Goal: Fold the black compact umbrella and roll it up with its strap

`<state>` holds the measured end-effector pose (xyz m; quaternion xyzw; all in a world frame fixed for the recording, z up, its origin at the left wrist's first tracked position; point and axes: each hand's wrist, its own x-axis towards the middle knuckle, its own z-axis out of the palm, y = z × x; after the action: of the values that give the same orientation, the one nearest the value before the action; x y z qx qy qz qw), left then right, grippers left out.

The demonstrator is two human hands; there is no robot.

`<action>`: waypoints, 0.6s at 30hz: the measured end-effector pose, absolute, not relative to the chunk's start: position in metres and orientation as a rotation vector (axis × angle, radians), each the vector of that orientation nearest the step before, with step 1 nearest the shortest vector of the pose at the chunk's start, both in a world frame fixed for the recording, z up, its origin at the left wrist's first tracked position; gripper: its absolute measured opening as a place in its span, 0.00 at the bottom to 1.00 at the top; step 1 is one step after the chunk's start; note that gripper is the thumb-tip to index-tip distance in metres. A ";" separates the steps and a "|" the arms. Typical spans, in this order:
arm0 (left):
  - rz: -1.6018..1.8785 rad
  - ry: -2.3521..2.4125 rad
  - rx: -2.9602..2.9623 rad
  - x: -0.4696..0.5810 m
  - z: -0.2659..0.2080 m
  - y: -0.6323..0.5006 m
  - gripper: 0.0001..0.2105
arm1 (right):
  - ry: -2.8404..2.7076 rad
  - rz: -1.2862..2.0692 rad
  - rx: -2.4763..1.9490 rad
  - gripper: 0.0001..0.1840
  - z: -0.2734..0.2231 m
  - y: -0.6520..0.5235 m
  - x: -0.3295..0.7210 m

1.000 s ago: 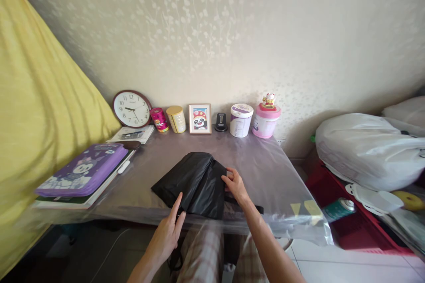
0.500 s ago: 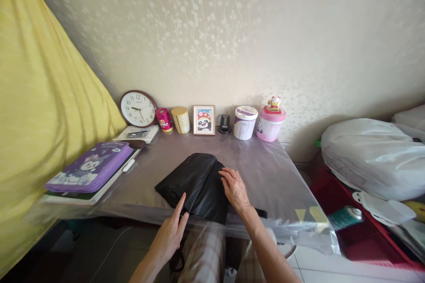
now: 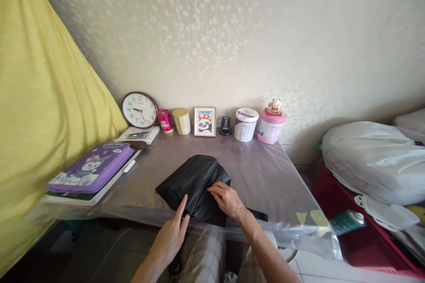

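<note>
A black, thin, shiny folded fabric piece point(image 3: 189, 181), perhaps a bag, lies creased at the table's near edge, partly hanging over it. A black strap point(image 3: 258, 215) sticks out to its right, partly behind my right forearm. My left hand point(image 3: 171, 234) is at the near edge of the fabric, its index finger stretched out on top and the thumb apart; its other fingers are hidden. On the right part of the fabric, my right hand point(image 3: 227, 199) has its fingertips drawn together at a fold.
Along the wall stand a clock point(image 3: 139, 109), a pink tin point(image 3: 165, 121), a yellow canister point(image 3: 181, 121), a framed panda picture point(image 3: 205, 122) and two tubs point(image 3: 245, 126). A purple case point(image 3: 89, 168) lies on books at left. A red crate point(image 3: 358, 243) stands at right.
My right hand has moved left and nearer to me over the fabric, its fingers now drawn together. The fabric's right flap looks more opened out. My left hand stays nearly in place.
</note>
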<state>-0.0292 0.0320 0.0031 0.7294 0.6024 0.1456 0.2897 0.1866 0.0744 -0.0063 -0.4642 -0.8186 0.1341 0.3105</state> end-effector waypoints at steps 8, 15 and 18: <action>0.265 1.629 2.032 -0.026 0.010 0.032 0.25 | -2.092 0.090 -1.585 0.17 -0.011 0.110 0.212; 0.292 1.631 2.060 -0.027 0.004 0.032 0.24 | -2.203 0.049 -1.483 0.23 -0.009 0.089 0.219; 0.294 1.627 2.051 -0.027 0.006 0.031 0.24 | -2.311 0.161 -1.337 0.22 -0.009 0.055 0.204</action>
<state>-0.0270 0.0314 0.0057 0.7536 0.5979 0.1082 0.2507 0.2036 0.0547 -0.0089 -0.4865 -0.8405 0.0584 0.2312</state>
